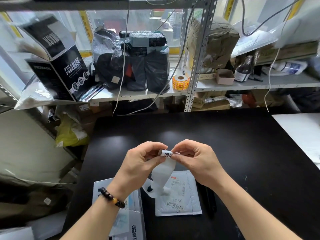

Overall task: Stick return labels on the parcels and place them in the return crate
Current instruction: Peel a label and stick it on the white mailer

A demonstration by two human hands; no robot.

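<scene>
At the lower middle of the frame, the left hand [138, 163] and right hand [195, 161] both pinch the small label roll [165, 153], thin, limp, sticky paper best peeled by a corner, above the white padded envelope [180, 203].

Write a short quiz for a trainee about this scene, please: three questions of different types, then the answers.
1. True or false: the white padded mailer lies on the black table.
2. What do the left hand and right hand pinch? A) label roll B) scissors C) tape gun
3. Fill in: the yellow sticker roll stands on a ____.
Key: 1 true; 2 A; 3 shelf.
</scene>
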